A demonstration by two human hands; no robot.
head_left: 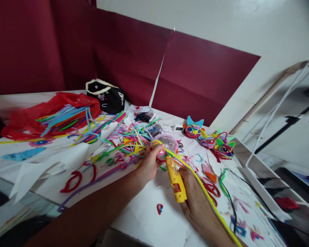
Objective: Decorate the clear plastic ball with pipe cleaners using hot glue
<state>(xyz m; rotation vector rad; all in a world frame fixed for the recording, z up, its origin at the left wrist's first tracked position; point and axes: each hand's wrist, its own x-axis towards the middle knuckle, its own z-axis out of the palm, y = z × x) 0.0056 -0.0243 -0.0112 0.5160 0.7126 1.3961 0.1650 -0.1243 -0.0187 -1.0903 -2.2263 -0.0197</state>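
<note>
My right hand [192, 193] is wrapped round a yellow glue gun [175, 180], its nozzle against a clear round plastic piece [167, 141] with pink and yellow pipe cleaner around its edge. My left hand [149, 163] grips that round piece from its left side, thumb on top. From its edge a long yellow pipe cleaner [204, 187] runs down across my right wrist and forearm. Loose pipe cleaners [130, 139] in many colours are heaped just beyond my left hand. A small red and blue heart shape [159, 208] lies on the white table [146, 219] between my forearms.
Colourful pipe-cleaner animal faces [208, 137] stand at the back right. A red plastic bag [23, 116] with pipe cleaners and a black pouch [110, 97] are at the back left. A black cord [233, 206] and a white ledge [265, 185] lie on the right.
</note>
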